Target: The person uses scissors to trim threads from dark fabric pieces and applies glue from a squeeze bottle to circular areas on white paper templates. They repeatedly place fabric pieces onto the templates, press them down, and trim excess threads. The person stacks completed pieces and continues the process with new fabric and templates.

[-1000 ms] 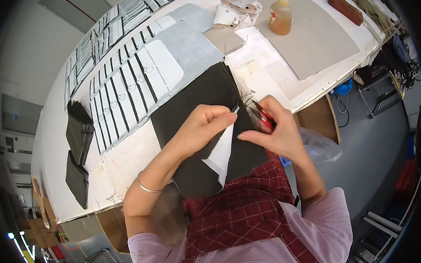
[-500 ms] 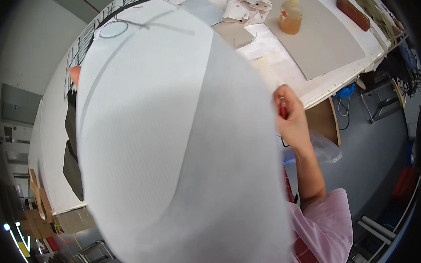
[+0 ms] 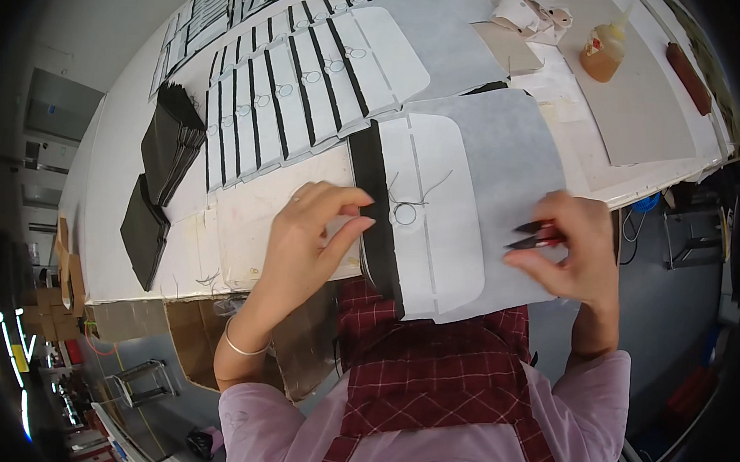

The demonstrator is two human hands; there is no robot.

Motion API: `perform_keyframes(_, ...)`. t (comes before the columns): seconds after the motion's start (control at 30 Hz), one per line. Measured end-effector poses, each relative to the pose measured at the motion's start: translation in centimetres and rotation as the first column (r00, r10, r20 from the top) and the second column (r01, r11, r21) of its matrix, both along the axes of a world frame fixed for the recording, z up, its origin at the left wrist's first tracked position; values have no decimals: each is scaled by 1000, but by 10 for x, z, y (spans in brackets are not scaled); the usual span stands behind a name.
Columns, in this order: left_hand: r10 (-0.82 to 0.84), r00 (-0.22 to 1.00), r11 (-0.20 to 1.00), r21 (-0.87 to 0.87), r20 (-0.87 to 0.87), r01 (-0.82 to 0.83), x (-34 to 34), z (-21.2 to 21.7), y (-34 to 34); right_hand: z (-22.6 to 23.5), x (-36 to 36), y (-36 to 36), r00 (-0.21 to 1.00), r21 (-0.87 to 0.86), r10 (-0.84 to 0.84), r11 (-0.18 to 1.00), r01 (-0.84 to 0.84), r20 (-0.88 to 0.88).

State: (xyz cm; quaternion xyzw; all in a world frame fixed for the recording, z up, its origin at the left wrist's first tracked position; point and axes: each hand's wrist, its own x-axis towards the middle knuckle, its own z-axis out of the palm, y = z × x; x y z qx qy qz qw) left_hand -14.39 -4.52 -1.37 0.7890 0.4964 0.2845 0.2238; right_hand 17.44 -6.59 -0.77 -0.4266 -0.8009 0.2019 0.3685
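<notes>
1. A flat white fabric panel [image 3: 438,218] with rounded corners, stitch lines and a black strip [image 3: 379,215] lies at the desk's near edge.
2. The left hand [image 3: 306,244] pinches the black strip with its fingertips.
3. The right hand [image 3: 574,254], fingers curled, grips small red-handled snips [image 3: 535,235] over the grey backing sheet [image 3: 508,146].
4. Similar panels [image 3: 302,85] lie overlapping in rows behind.

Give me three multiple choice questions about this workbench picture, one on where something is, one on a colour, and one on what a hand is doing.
1. Where does the amber glue bottle stand?
A. far side of the table, on the person's right
B. beside the black stacks
C. on the floor

2. What colour is the strip along the white panel?
A. red
B. black
C. yellow

3. What is the right hand doing?
A. resting flat and empty
B. holding the bottle
C. holding small red-handled snips

Answers: 1 A, the bottle sits far right by the grey board. 2 B, the strip is black under the left hand. 3 C, the fingers close around the snips.
</notes>
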Motion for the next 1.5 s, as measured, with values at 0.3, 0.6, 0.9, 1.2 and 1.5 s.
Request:
perform_keyframes(0.3, -85, 991, 996, -41, -101, 82, 7, -10, 43, -16, -48, 16, 889, 112, 271, 937, -332, 369)
perform_keyframes(0.6, -33, 999, 993, -112, 27, 36, 6, 5, 33, -18, -56, 15, 835, 125, 311, 905, -406, 454)
perform_keyframes(0.9, -6, 776, 781, -482, 631, 398, 7, -5, 48, -20, -61, 15, 794, 127, 304, 895, -428, 527)
perform_keyframes(1.2, 148, 686, 627, -604, 712, 492, 1, -9, 33, -25, -62, 12, 779, 153, 277, 891, -427, 562)
perform_keyframes(1.5, 135, 752, 817, -502, 645, 285, -5, -16, 27, -29, -60, 12, 797, 162, 279, 892, -422, 536)
